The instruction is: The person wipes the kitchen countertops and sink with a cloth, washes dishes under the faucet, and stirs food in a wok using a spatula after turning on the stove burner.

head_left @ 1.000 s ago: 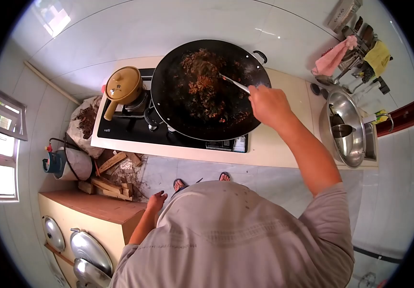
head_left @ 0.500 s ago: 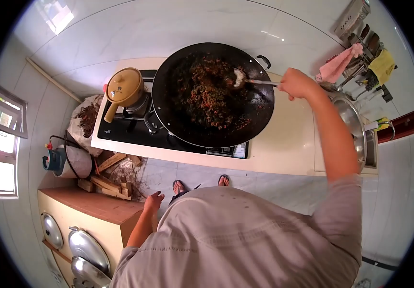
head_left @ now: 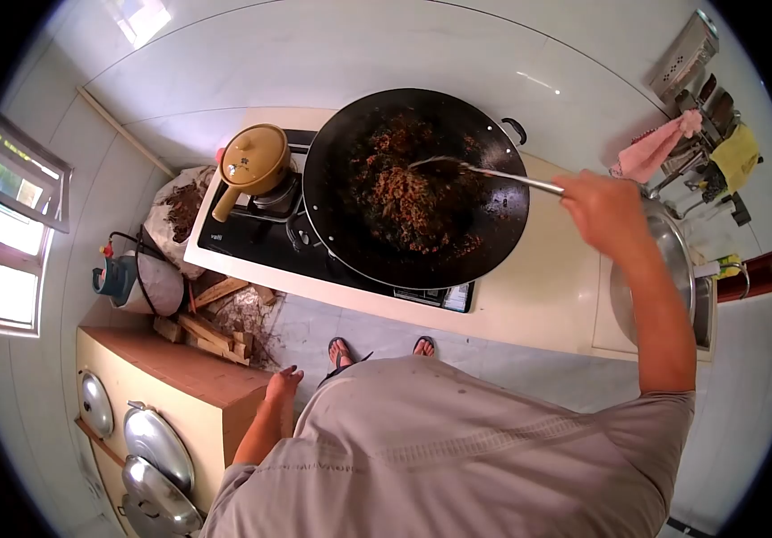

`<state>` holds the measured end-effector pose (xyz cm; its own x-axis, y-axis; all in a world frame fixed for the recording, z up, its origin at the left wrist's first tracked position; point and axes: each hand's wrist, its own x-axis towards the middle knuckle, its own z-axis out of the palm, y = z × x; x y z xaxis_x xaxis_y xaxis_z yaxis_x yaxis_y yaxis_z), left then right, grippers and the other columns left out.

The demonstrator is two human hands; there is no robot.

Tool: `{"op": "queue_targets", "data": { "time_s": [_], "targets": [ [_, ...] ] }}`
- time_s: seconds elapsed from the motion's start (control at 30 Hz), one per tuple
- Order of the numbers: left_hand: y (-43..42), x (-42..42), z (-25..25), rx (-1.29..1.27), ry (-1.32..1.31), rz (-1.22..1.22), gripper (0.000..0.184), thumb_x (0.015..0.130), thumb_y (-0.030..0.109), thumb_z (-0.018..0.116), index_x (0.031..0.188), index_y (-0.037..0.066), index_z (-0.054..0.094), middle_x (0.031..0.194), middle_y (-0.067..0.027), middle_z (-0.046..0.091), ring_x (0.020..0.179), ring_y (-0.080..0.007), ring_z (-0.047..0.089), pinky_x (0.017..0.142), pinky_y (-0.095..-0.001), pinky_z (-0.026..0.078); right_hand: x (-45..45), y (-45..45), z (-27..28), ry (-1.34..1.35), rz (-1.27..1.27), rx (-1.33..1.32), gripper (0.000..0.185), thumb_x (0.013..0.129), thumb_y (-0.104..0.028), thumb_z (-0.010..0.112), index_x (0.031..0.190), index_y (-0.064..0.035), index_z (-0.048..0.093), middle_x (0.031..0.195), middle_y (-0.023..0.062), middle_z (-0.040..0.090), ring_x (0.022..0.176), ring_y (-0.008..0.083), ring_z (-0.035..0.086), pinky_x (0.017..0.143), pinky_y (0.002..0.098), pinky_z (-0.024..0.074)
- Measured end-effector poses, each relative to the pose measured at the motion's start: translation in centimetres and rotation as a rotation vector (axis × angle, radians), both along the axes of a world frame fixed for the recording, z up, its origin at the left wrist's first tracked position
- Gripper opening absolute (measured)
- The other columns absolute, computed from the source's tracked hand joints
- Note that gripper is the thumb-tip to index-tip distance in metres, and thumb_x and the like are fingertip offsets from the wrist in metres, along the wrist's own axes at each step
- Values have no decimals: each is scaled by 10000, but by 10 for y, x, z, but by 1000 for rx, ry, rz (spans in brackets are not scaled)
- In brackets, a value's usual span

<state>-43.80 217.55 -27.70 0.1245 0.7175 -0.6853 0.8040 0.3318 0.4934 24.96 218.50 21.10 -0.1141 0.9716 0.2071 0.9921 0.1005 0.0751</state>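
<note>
My right hand is closed around the handle of a metal wok spatula, to the right of the stove. The spatula's blade end dips into dark, reddish chopped food in a large black wok. Part of the blade is hidden in the food. Down by my side, my left hand hangs with its fingers apart and nothing in it, near the corner of a low cabinet.
A yellow lidded pot sits on the left of the black gas stove. Firewood and a blue-topped gas cylinder stand on the floor at left. At right are a large metal basin, a pink cloth and hanging utensils.
My right hand has moved right and slightly down, turning the spatula so its blade lies lower in the food. The view has shifted a little. My left hand still hangs down.
</note>
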Motion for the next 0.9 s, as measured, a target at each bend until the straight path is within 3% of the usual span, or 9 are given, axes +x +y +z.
{"op": "queue_targets", "data": {
  "time_s": [0.1, 0.17, 0.3, 0.37, 0.53, 0.57, 0.67, 0.77, 0.9],
  "targets": [
    [-2, 15, 27, -3, 8, 62, 609, 966, 505, 676, 1412, 90, 657, 819, -118, 740, 707, -206, 692, 693, -372, 547, 33, 33, 3, 98, -232, -108, 287, 871, -194, 723, 1106, -38, 773, 938, 157, 762, 882, 358, 726, 773, 459, 557],
    [-6, 27, 36, -26, -5, 120, 598, 968, 496, 682, 1409, 92, 661, 846, -110, 748, 750, -202, 698, 724, -363, 545, 79, 73, -22, 175, -218, -108, 330, 851, -238, 739, 1093, -18, 779, 917, 170, 771, 888, 368, 724, 791, 447, 557],
    [-22, 40, 47, -19, 24, 158, 571, 979, 479, 679, 1399, 91, 669, 904, -97, 759, 841, -196, 702, 788, -346, 537, 113, 164, -33, 378, -303, -328, 365, 844, -257, 768, 1108, -5, 788, 850, 143, 766, 694, 247, 707, 700, 389, 555],
    [-37, 48, 58, -27, 45, 173, 562, 984, 473, 677, 1397, 92, 671, 927, -93, 763, 863, -195, 702, 806, -344, 536, 108, 204, -34, 392, -184, -357, 357, 844, -241, 773, 1109, -2, 792, 834, 121, 763, 634, 208, 683, 668, 376, 553],
    [-82, 53, 77, -47, 89, 250, 563, 980, 461, 686, 1412, 101, 666, 982, -107, 778, 915, -208, 723, 857, -357, 540, 65, 272, -12, 317, 2, -338, 352, 812, -247, 805, 1118, -74, 811, 890, 89, 779, 779, 204, 720, 740, 374, 560],
    [-90, 54, 84, -52, 101, 254, 563, 979, 459, 688, 1413, 101, 666, 991, -112, 781, 928, -213, 728, 866, -360, 540, 52, 276, -7, 237, 67, -313, 338, 817, -234, 797, 1119, -83, 810, 887, 83, 774, 784, 210, 712, 740, 376, 552],
    [-117, 31, 47, -67, 46, 205, 568, 975, 464, 689, 1414, 105, 666, 1129, -166, 778, 1074, -246, 743, 940, -349, 543, 2, 271, 18, -30, 223, -229, 304, 818, -181, 774, 1119, -148, 806, 904, 55, 765, 826, 259, 701, 754, 400, 541],
    [-121, 18, 30, -69, 8, 122, 567, 978, 472, 669, 1402, 95, 671, 1190, -214, 754, 1135, -292, 735, 975, -367, 544, -31, 244, 17, -333, 602, 6, 313, 829, -138, 747, 1139, -131, 786, 888, 50, 731, 807, 272, 689, 726, 396, 541],
    [-88, 18, 28, -38, 130, -66, 570, 989, 505, 628, 1402, 113, 670, 1173, -247, 739, 1136, -375, 714, 963, -417, 549, -70, 147, -4, -683, 797, 212, 407, 820, -80, 674, 1203, 56, 704, 843, 76, 632, 784, 236, 630, 654, 359, 516]
  ]
}}
